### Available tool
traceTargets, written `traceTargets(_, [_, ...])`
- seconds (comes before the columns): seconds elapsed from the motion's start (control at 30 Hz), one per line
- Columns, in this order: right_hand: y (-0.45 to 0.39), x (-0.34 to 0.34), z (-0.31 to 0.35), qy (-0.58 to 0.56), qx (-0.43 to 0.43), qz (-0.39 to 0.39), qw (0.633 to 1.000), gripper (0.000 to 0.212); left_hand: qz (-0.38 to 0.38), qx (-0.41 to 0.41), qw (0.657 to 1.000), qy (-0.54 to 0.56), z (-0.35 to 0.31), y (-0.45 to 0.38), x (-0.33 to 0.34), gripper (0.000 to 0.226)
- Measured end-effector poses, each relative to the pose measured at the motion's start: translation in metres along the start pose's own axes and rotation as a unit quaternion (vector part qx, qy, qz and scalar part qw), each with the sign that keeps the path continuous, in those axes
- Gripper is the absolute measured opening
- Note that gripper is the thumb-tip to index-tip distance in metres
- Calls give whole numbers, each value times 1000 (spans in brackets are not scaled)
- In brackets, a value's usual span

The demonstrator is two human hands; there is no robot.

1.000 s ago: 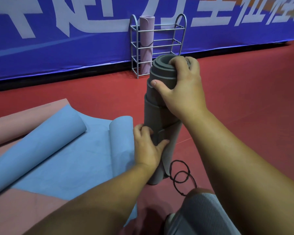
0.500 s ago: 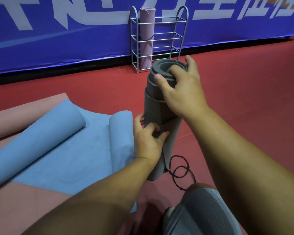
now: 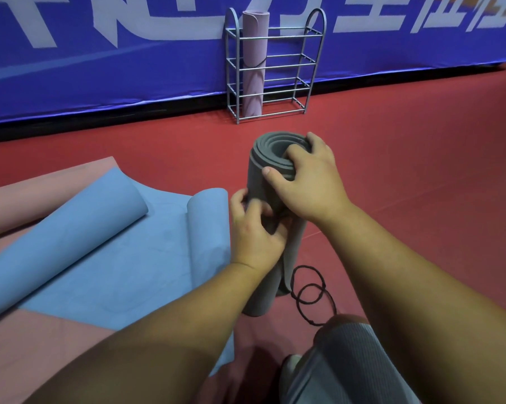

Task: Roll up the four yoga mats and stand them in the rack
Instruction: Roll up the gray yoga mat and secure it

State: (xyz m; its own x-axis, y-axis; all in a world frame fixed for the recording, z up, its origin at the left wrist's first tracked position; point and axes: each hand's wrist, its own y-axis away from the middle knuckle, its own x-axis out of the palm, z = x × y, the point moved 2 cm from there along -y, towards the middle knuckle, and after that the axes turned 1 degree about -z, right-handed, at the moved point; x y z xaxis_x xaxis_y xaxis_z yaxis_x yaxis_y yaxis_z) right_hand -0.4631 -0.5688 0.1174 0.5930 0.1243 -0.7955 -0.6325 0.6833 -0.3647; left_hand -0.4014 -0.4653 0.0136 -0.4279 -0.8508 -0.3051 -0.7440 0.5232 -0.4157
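Observation:
A rolled grey yoga mat [image 3: 259, 167] stands upright on the red floor in the middle of the view. My right hand [image 3: 307, 182] presses on its top end, fingers over the spiral. My left hand [image 3: 256, 231] grips its middle from the left. A blue mat [image 3: 106, 258] lies partly unrolled to the left, both ends curled, on top of a pink mat [image 3: 36, 345] spread flat. At the back stands a metal rack [image 3: 310, 65] with one rolled mauve mat [image 3: 253, 68] upright in its left side.
A black elastic cord [image 3: 310, 290] lies looped on the floor right of the grey mat's base. My knee in grey shorts [image 3: 348, 360] is at the bottom. A blue banner wall [image 3: 100, 59] runs behind the rack. Red floor stretches to the right.
The grey mat's telescoped inner layers have been pushed down, so the roll is shorter and more even. My right hand has come down with its top; my left hand keeps its grip.

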Motion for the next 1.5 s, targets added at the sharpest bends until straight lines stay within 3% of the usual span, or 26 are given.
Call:
traceTargets(0.07, [5,1,-5,11,14,13,1000,57,-3,27,1000,0,-5,-11,-8,64])
traceTargets(0.13, [6,0,-8,20,20,28,999,61,41,55,997,-43,-10,-26,-15,103])
traceTargets(0.2, [3,0,-9,10,27,44,999,60,107,64,989,-74,-15,-39,-16,118])
traceTargets(0.33, [12,-1,-15,-62,7,13,998,61,132,72,987,-60,-17,-46,-16,104])
traceTargets(0.4, [34,7,-25,-141,31,-24,989,78,111,71,989,-62,-13,-49,-21,99])
traceTargets(0.5, [80,44,-45,-244,133,34,960,112,91,45,992,-71,-13,-55,-28,101])
traceTargets(0.57, [96,63,-49,-245,155,58,955,119,91,38,992,-78,-15,-54,-28,101])
traceTargets(0.87, [87,68,-44,-191,208,-34,959,83,101,71,988,-94,-20,-40,-33,85])
traceTargets(1.0, [86,73,-40,-207,174,-70,960,66,85,171,964,-187,-25,-58,-48,79])
traceTargets(1.27, [82,54,-34,-221,152,-139,953,68,62,226,906,-353,-36,-59,-56,87])
traceTargets(1.5, [79,63,-28,-147,150,-123,970,58,45,210,921,-325,-35,-45,-40,85])
